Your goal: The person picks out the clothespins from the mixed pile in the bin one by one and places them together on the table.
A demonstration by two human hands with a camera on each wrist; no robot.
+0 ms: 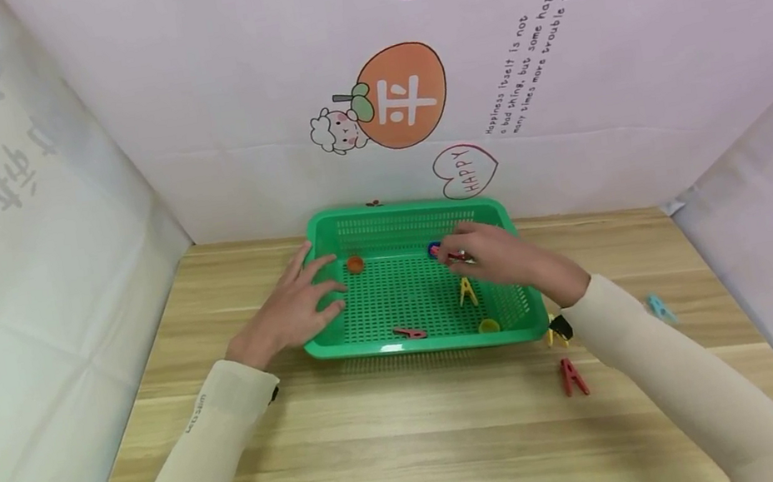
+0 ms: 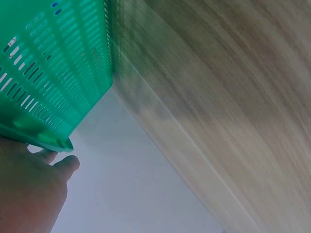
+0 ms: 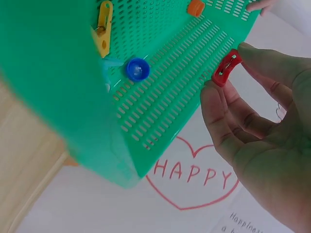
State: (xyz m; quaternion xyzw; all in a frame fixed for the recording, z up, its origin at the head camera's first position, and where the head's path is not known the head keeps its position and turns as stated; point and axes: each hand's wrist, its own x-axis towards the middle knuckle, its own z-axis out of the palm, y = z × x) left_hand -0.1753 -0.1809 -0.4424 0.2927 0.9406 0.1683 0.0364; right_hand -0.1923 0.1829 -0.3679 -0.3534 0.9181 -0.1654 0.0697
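A green plastic basket with slotted walls sits on the table. My left hand lies at its left rim, fingers spread over the edge. Over the basket's right part, my right hand pinches a red clothespin between thumb and fingertips. Close below that hand are a blue cap and a light blue clothespin. Also inside the basket lie a yellow clothespin, a pinkish-red clothespin, an orange cap and a yellow cap.
Right of the basket on the wooden table are another red clothespin, a light blue one and a yellow one partly behind the right sleeve. A printed white sheet rises behind the basket, with pale sheets at both sides.
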